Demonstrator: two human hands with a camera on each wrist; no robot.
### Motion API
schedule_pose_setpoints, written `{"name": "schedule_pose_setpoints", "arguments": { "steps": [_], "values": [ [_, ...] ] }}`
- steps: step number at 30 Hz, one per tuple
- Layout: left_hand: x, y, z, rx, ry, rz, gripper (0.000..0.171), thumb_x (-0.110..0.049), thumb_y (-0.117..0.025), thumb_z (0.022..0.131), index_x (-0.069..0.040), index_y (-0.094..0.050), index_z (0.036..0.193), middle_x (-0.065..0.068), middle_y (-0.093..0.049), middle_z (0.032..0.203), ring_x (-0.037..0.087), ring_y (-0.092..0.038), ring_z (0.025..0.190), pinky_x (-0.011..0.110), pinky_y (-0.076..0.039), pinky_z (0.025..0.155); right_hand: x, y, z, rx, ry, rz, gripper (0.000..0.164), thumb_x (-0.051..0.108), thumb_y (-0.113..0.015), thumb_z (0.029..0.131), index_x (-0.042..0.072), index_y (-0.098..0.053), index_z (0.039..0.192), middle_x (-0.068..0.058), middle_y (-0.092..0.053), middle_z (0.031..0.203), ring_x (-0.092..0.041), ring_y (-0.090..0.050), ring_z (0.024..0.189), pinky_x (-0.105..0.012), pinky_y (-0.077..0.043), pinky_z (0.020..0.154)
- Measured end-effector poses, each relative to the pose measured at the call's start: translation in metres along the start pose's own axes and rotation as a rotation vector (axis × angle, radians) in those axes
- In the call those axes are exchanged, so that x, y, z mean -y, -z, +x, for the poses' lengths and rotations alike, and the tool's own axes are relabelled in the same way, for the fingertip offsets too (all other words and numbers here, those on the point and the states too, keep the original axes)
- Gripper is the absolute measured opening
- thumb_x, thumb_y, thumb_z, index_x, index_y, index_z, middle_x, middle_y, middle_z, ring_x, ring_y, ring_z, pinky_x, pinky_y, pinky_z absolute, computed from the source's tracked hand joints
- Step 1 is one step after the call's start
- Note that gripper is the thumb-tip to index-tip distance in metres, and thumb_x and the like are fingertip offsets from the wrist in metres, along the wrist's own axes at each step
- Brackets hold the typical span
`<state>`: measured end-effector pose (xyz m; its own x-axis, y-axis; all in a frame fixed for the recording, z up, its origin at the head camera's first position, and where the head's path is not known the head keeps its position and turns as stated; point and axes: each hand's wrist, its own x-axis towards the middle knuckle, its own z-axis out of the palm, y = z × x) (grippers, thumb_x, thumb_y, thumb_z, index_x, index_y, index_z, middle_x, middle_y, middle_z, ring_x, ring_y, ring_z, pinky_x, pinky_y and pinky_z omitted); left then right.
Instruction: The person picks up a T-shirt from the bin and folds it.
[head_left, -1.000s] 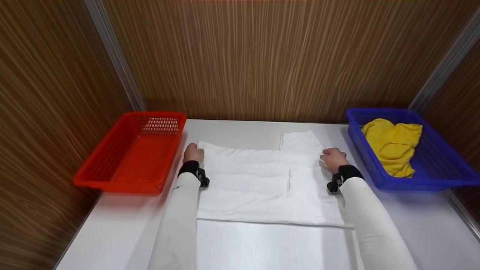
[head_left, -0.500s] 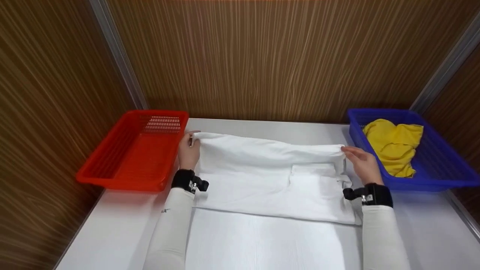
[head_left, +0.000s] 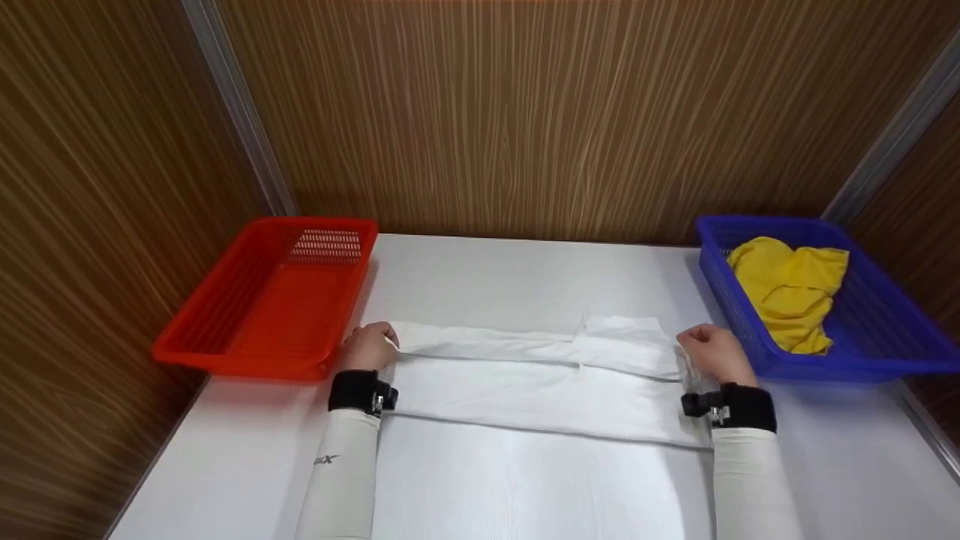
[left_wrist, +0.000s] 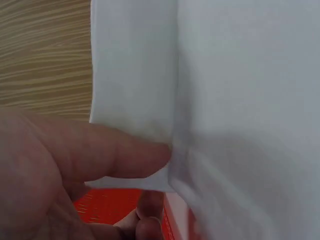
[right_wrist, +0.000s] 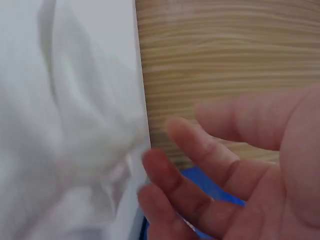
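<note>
A white garment point(head_left: 525, 397) lies folded flat on the table, its far part turned over toward the person as a strip. At its right end, a smaller white flap point(head_left: 622, 330) sticks out past the far edge. My left hand point(head_left: 371, 345) pinches the far left corner; in the left wrist view the thumb point(left_wrist: 120, 155) lies across the folded strip, with other fingers curled below. My right hand point(head_left: 716, 352) is beside the far right corner. In the right wrist view its loosely bent fingers point(right_wrist: 200, 150) hold nothing and stand apart from the cloth.
A red plastic basket point(head_left: 255, 367) stands at the left with nothing seen inside. At the right, a blue basket point(head_left: 847, 367) holds a crumpled yellow cloth point(head_left: 787, 292). Wood-grain panels point(head_left: 480, 120) enclose the white table point(head_left: 480, 487) at the back and sides.
Both hands lifted the garment's far edge, then brought it down toward the person, leaving a narrower folded shape. The right hand has let go of its corner.
</note>
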<state>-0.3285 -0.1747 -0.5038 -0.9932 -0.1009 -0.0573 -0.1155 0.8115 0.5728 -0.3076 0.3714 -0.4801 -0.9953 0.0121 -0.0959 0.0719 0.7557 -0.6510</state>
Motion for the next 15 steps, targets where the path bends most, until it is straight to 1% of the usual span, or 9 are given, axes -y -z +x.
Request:
{"name": "schedule_pose_setpoints", "arguments": {
  "steps": [1,3,4,5,6,8,11,13,15],
  "values": [
    [0.001,0.001,0.0,0.032,0.002,0.001,0.012,-0.004,-0.06,0.085,-0.013,-0.069,0.086,0.013,-0.068,0.086,0.035,-0.057,0.096,0.042,-0.044,0.082,0.003,-0.005,0.002,-0.004,0.006,-0.007,0.044,0.031,-0.051,0.106,-0.008,-0.063,0.123,-0.029,-0.068,0.117,-0.042,-0.062,0.105,-0.052,-0.046,0.096],
    [0.002,0.004,-0.001,0.087,0.007,-0.016,0.012,-0.003,-0.061,0.083,-0.012,-0.068,0.087,0.011,-0.064,0.083,0.03,-0.055,0.086,0.034,-0.042,0.069,0.007,-0.014,0.007,0.04,-0.002,-0.007,0.051,0.035,-0.047,0.107,-0.006,-0.058,0.134,-0.034,-0.058,0.137,-0.055,-0.048,0.126,-0.065,-0.035,0.107],
    [0.002,0.004,-0.001,0.114,0.008,-0.03,0.013,-0.002,-0.061,0.082,-0.011,-0.068,0.087,0.01,-0.062,0.081,0.028,-0.054,0.082,0.031,-0.04,0.065,0.008,-0.019,0.009,0.064,0.006,-0.019,0.053,0.037,-0.045,0.108,-0.006,-0.056,0.138,-0.035,-0.055,0.142,-0.059,-0.042,0.132,-0.069,-0.029,0.11],
    [0.003,0.005,-0.001,0.14,0.007,-0.049,0.012,-0.001,-0.061,0.081,-0.009,-0.068,0.088,0.008,-0.06,0.079,0.026,-0.052,0.078,0.029,-0.038,0.062,0.009,-0.022,0.011,0.082,0.013,-0.035,0.055,0.038,-0.044,0.109,-0.005,-0.055,0.141,-0.034,-0.052,0.145,-0.06,-0.038,0.136,-0.071,-0.027,0.113],
    [0.003,0.006,0.0,0.157,0.01,-0.07,0.013,-0.001,-0.061,0.081,-0.008,-0.068,0.088,0.007,-0.058,0.077,0.025,-0.051,0.075,0.028,-0.038,0.06,0.008,-0.025,0.012,0.09,0.014,-0.036,0.057,0.039,-0.043,0.109,-0.005,-0.054,0.143,-0.033,-0.052,0.146,-0.06,-0.037,0.137,-0.07,-0.026,0.114],
    [0.003,0.007,0.0,0.171,0.021,-0.113,0.011,-0.002,-0.063,0.081,-0.007,-0.068,0.089,0.003,-0.056,0.073,0.021,-0.049,0.071,0.026,-0.037,0.058,0.006,-0.029,0.015,0.064,0.025,-0.007,0.056,0.037,-0.045,0.109,-0.006,-0.055,0.142,-0.032,-0.053,0.146,-0.058,-0.038,0.139,-0.065,-0.031,0.116],
    [0.003,0.009,0.0,0.181,0.04,-0.188,0.013,-0.002,-0.063,0.083,-0.006,-0.069,0.093,0.0,-0.056,0.066,0.017,-0.049,0.06,0.024,-0.039,0.053,0.001,-0.03,0.015,-0.009,0.042,0.057,0.049,0.031,-0.049,0.108,-0.007,-0.058,0.139,-0.031,-0.057,0.142,-0.05,-0.049,0.136,-0.059,-0.038,0.115],
    [0.003,0.011,0.0,0.21,0.081,-0.275,0.016,-0.001,-0.059,0.087,-0.005,-0.069,0.099,0.001,-0.059,0.063,0.015,-0.051,0.054,0.023,-0.042,0.05,-0.002,-0.03,0.014,-0.042,0.052,0.09,0.045,0.028,-0.051,0.107,-0.005,-0.062,0.136,-0.031,-0.06,0.139,-0.048,-0.053,0.133,-0.056,-0.041,0.112],
    [0.004,0.012,0.0,0.258,0.13,-0.368,0.019,0.0,-0.055,0.091,-0.004,-0.068,0.104,0.005,-0.063,0.064,0.015,-0.053,0.051,0.023,-0.046,0.048,-0.004,-0.033,0.014,-0.036,0.08,0.083,0.042,0.027,-0.051,0.108,-0.002,-0.064,0.134,-0.031,-0.058,0.141,-0.049,-0.053,0.133,-0.057,-0.042,0.11]
  ]
}}
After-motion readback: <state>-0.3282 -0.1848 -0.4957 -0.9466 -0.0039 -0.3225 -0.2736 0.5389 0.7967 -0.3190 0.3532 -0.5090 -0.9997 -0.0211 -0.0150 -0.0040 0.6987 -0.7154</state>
